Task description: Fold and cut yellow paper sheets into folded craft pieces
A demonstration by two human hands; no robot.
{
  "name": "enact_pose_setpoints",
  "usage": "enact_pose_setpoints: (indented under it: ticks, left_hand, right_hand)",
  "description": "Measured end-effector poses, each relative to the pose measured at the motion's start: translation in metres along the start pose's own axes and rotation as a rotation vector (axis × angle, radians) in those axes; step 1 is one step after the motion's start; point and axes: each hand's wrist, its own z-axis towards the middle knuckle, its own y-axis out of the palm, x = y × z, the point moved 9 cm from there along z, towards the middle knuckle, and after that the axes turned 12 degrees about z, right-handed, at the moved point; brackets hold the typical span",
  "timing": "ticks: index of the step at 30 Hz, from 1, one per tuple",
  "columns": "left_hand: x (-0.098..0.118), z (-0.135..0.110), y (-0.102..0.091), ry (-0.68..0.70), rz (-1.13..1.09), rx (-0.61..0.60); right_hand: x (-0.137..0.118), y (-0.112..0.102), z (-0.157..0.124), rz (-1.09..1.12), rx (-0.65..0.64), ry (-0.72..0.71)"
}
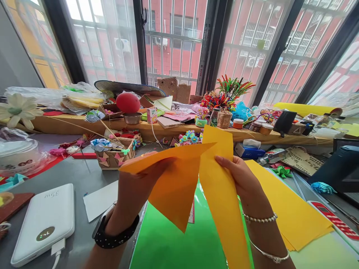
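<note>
I hold yellow-orange paper up in front of me with both hands. My left hand (pixel 134 192) is closed on a bent piece of orange paper (pixel 179 190), which hides most of its fingers. The flap's pointed corner hangs downward. In my right hand (pixel 246 179) is a long yellow paper strip (pixel 218 186), pinched with the thumb on its face. The two parts meet near the middle; whether they are still joined there I cannot tell. Beneath them lies a glossy green sheet (pixel 174 246), with part of a red-edged ruler-like strip (pixel 192 215) showing.
Yellow sheets (pixel 291 209) lie to the right, beside a red-and-white calculator-like object (pixel 336 220). A white power bank (pixel 46 224) with a cable and a white paper piece (pixel 102 201) lie left. Behind stand a cardboard basket (pixel 114 153) and a crowded shelf with a red balloon (pixel 128 102).
</note>
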Motion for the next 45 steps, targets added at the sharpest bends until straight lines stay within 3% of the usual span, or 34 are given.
enact_pose_setpoints:
  ticks: [3, 8, 11, 17, 24, 30, 33, 36, 40, 43, 45]
  left_hand:
    - [-0.007, 0.002, 0.001, -0.071, -0.005, -0.038]
    - [-0.018, 0.000, 0.016, -0.243, -0.024, -0.234]
    - [-0.017, -0.001, 0.018, -0.257, -0.003, -0.264]
    - [-0.018, 0.002, 0.014, -0.252, -0.006, -0.250]
    - [-0.013, 0.005, 0.011, -0.116, 0.065, -0.183]
    - [-0.010, -0.001, 0.001, -0.146, 0.039, -0.065]
    - [-0.005, 0.002, -0.003, -0.117, 0.070, -0.073]
    - [-0.016, 0.005, 0.005, -0.201, 0.077, -0.215]
    - [-0.057, 0.001, 0.036, -0.379, 0.110, -0.623]
    - [-0.094, -0.006, 0.057, -0.357, 0.286, -0.881]
    - [-0.117, -0.008, 0.066, -0.340, 0.337, -0.917]
  right_hand:
    - [-0.003, -0.003, 0.000, 0.007, 0.011, -0.028]
    - [-0.008, -0.005, 0.000, 0.025, -0.010, -0.080]
    - [-0.012, -0.007, 0.000, 0.035, -0.015, -0.095]
    - [-0.017, -0.013, -0.001, 0.010, 0.023, -0.120]
    - [-0.014, -0.008, -0.002, 0.043, 0.008, -0.126]
    - [-0.014, -0.013, 0.001, 0.079, 0.066, -0.151]
    - [-0.015, -0.014, 0.000, 0.095, 0.071, -0.157]
    - [-0.017, -0.016, 0.001, 0.106, 0.086, -0.161]
    - [-0.028, -0.032, 0.002, 0.131, 0.190, -0.262]
    - [-0.033, -0.041, 0.003, 0.152, 0.251, -0.320]
    - [-0.033, -0.042, 0.005, 0.156, 0.253, -0.335]
